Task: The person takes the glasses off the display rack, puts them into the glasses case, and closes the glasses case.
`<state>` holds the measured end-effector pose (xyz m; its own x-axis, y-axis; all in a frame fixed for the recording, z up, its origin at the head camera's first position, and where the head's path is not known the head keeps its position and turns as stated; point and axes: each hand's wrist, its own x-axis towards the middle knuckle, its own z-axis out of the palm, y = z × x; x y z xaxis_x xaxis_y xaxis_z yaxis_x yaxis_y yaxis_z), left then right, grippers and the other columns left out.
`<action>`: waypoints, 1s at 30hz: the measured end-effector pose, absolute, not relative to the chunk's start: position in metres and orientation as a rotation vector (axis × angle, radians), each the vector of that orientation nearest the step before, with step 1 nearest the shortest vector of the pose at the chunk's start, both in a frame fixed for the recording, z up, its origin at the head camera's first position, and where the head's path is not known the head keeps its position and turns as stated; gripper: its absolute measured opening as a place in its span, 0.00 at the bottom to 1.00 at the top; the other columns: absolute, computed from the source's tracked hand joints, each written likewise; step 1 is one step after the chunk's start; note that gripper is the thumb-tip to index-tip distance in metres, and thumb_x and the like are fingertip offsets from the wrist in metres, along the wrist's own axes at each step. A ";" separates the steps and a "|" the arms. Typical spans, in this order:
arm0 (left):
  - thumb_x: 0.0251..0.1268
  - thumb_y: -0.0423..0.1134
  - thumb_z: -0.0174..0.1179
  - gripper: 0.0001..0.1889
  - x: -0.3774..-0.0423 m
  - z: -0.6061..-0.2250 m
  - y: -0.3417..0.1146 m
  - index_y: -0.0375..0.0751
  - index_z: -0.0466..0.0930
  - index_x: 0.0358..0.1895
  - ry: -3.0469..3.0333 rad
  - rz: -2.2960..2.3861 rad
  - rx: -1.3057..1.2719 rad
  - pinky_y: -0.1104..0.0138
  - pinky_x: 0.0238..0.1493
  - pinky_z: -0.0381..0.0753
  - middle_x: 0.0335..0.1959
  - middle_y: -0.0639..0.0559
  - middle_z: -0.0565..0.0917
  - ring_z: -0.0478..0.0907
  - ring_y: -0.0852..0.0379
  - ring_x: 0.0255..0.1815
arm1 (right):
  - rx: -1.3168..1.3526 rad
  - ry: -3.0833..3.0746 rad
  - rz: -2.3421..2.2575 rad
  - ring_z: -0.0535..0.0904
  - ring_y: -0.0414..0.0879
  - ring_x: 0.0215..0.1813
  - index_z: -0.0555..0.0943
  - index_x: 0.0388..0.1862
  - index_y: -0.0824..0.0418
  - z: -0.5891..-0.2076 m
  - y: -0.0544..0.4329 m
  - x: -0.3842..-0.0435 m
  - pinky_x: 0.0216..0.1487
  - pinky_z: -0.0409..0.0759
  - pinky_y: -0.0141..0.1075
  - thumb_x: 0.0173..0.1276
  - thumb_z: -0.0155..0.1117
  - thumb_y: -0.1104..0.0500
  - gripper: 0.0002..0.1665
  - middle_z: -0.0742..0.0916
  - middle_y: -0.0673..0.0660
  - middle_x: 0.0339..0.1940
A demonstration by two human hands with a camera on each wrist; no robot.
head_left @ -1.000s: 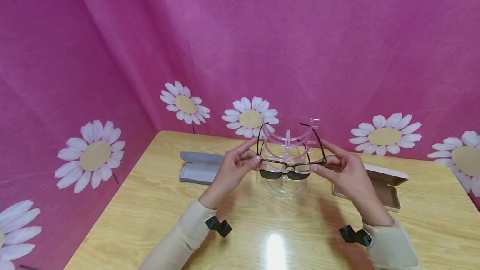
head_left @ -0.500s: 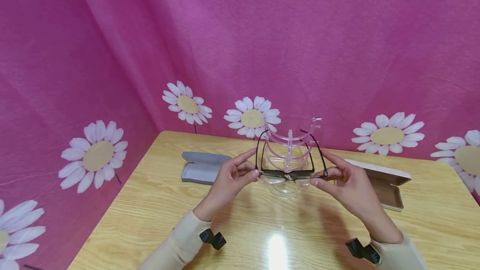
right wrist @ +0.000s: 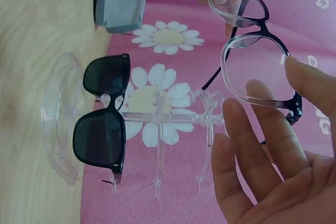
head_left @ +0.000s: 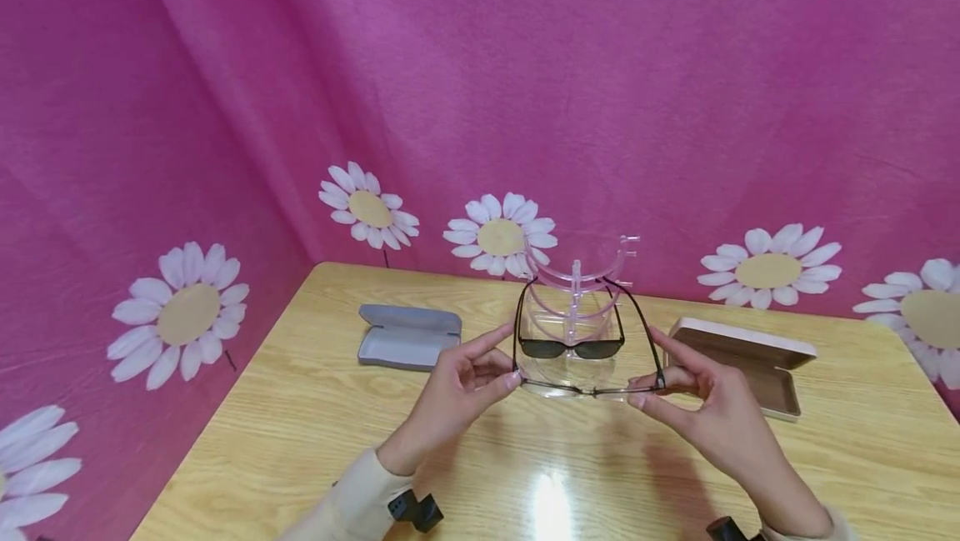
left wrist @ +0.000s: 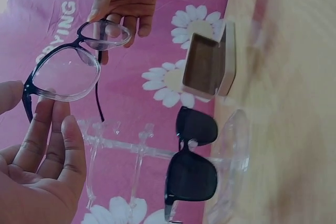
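Observation:
Both hands hold a pair of eyeglasses (left wrist: 67,97) with a black upper frame and clear lower rims, its temples unfolded and pointing away from the person. My left hand (head_left: 457,395) pinches one end of the frame by the hinge. At the other hinge, my right hand (head_left: 705,403) pinches with thumb and fingers. Behind them stands a clear, tiered glasses stand (head_left: 576,308). Black sunglasses (head_left: 572,349) sit on its lowest visible tier, lenses facing the person. In both wrist views the eyeglasses are apart from the stand and higher than the sunglasses.
A grey glasses case (head_left: 408,337) lies open on the wooden table (head_left: 315,441), left of the stand. To the right is an open brown case (head_left: 750,362), partly behind my right hand. A pink cloth (head_left: 600,91) printed with daisies hangs behind and at the left.
Both hands have drawn the eyeglasses back toward the person, from in front of the stand's tiers. The sunglasses, overlapped by them earlier, now show fully. Stand and cases have stayed put.

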<state>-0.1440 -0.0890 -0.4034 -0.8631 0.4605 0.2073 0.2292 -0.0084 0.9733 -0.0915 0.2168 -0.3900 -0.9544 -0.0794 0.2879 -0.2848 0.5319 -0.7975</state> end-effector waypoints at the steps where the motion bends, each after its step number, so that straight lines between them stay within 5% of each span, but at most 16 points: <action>1: 0.72 0.29 0.62 0.33 -0.141 -0.404 -0.090 0.29 0.63 0.78 2.082 1.988 0.746 0.73 0.58 0.85 0.45 0.26 0.85 0.85 0.68 0.45 | 0.316 -2.547 1.392 0.74 0.15 0.61 0.71 0.78 0.57 -0.391 0.216 -0.089 0.62 0.62 0.09 0.60 0.81 0.63 0.48 0.94 0.44 0.33; 30: 0.72 0.31 0.64 0.35 -0.130 -0.428 -0.103 0.30 0.62 0.79 2.117 1.902 0.755 0.71 0.59 0.85 0.46 0.30 0.87 0.83 0.70 0.46 | 0.284 -2.537 1.300 0.79 0.19 0.56 0.78 0.73 0.60 -0.414 0.198 -0.073 0.61 0.63 0.11 0.55 0.84 0.63 0.45 0.93 0.39 0.30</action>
<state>-0.1296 -0.1027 -0.4285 -0.8504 0.4916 0.1874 0.2388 0.0434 0.9701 -0.0725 0.1982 -0.4141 -0.9425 -0.0484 0.3307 -0.2967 0.5767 -0.7612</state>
